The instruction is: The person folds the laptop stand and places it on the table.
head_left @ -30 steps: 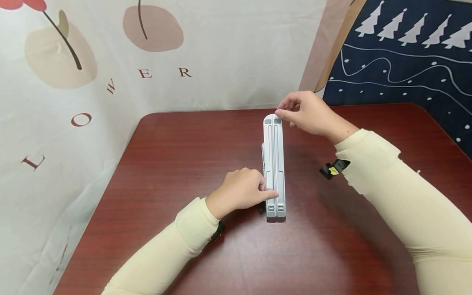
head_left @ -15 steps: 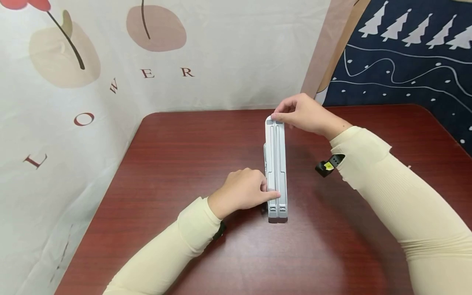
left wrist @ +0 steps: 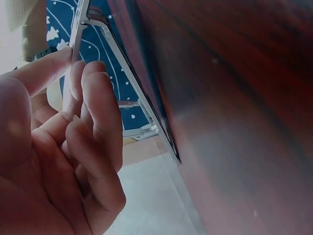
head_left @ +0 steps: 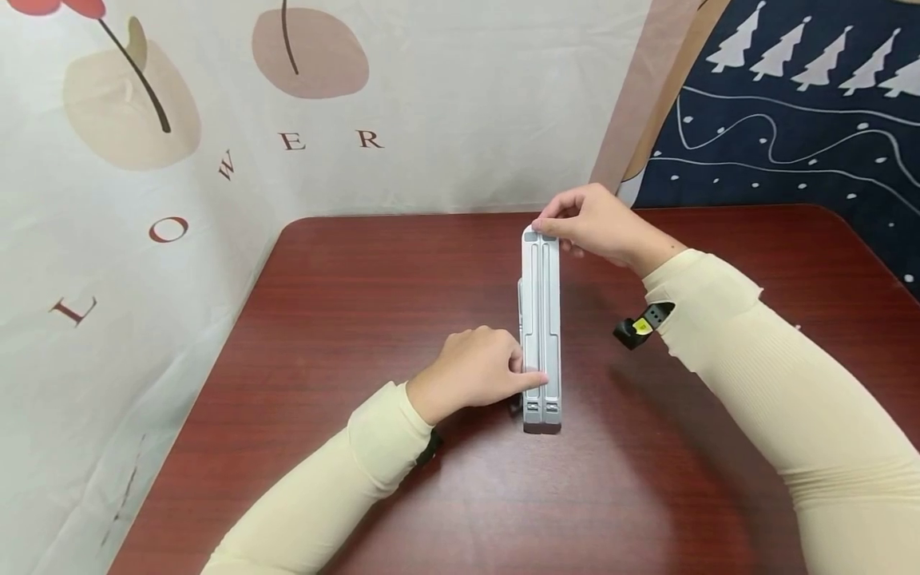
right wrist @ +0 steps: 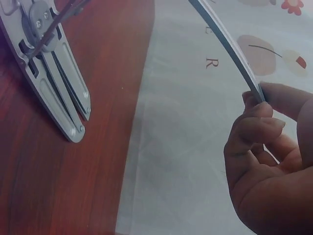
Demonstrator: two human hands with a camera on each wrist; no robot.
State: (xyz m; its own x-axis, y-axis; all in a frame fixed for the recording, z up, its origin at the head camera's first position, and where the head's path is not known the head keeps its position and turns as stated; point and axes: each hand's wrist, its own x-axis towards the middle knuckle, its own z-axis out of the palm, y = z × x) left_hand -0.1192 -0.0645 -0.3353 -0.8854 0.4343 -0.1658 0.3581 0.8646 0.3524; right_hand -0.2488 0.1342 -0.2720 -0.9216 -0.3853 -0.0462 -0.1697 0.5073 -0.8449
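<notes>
A folding laptop stand (head_left: 541,319) in silver metal stands on the table with its two narrow top bars side by side. My left hand (head_left: 476,369) pinches the bars near their front end, thumb on top and the other fingers curled at the left side. At the far end, my right hand (head_left: 600,228) pinches the rounded tip between thumb and finger. The right wrist view shows that raised bar (right wrist: 230,46) ending in my fingers, with the slotted base (right wrist: 61,100) lower on the table. A slanted leg (left wrist: 128,66) shows in the left wrist view.
The stand is on a dark red wooden table (head_left: 345,303). Behind the table hangs a pale cloth (head_left: 467,104) with printed letters, and a navy cloth (head_left: 791,136) with white trees covers the right side.
My right fingertips have moved from the right corner of the far tip onto its middle. The left hand keeps its grip on the front end, and the stand stays about where it was.
</notes>
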